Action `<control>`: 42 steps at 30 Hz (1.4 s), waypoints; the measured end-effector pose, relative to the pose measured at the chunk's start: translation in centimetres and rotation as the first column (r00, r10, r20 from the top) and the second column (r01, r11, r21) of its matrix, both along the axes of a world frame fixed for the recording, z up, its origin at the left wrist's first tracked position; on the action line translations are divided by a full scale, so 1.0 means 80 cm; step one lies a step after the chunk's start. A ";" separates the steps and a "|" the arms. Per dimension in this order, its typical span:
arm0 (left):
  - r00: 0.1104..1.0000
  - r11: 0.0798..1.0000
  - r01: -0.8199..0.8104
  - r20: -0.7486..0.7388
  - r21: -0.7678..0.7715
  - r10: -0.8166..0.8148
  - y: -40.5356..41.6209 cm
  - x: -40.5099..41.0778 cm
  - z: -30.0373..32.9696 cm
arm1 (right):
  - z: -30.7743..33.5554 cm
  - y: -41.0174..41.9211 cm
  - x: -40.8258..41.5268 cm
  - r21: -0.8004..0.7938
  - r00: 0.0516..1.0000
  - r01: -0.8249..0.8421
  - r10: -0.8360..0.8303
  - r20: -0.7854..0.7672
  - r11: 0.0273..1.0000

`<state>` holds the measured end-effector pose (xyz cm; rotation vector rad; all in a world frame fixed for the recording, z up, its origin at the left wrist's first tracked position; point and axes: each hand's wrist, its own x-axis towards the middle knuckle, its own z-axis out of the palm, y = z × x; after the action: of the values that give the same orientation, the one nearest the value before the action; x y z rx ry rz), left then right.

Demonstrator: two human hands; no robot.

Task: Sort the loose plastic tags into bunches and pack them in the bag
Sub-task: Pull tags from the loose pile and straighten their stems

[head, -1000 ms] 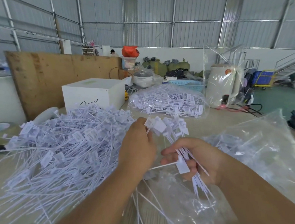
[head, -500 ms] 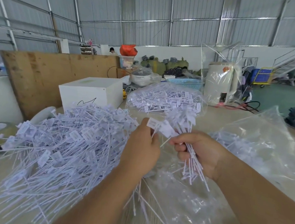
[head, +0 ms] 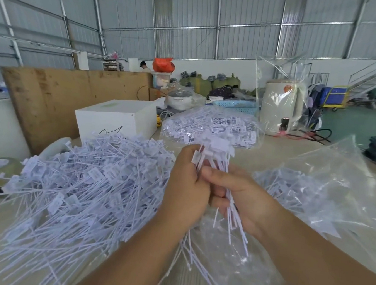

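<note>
Both hands meet on an upright bunch of thin white plastic tags (head: 215, 158): right hand (head: 243, 197) curls around the stems, left hand (head: 188, 183) pinches near the heads; a loosened grip could spill them onto the loose white tag heap (head: 83, 185) beside the clear plastic bag (head: 328, 188)

No legible text found. The tags (head: 83, 185) carry small printed labels, too blurred to read. The white box (head: 116, 119) at far left bears a black scribbled mark, not readable as lettering.
</note>
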<state>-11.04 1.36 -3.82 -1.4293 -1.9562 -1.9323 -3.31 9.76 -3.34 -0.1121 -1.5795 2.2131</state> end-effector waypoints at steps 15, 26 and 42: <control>0.949 0.903 0.294 -0.015 -0.314 -0.315 -0.018 -0.001 0.009 | 0.000 0.001 0.000 0.050 0.986 0.156 -0.158 0.057 0.987; 0.994 0.995 0.101 0.038 -0.007 -0.101 -0.029 -0.017 0.027 | 0.010 0.008 -0.006 0.144 0.908 0.418 -0.414 -0.062 0.897; 0.962 0.752 0.184 -0.040 -0.633 -0.269 -0.025 -0.017 0.002 | 0.022 0.011 0.005 0.041 0.877 0.453 -0.437 -0.199 0.891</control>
<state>-12.42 -0.63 -3.65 -1.9553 -2.6041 -1.2227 -2.91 10.64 -1.60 -0.2158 -1.3799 1.7425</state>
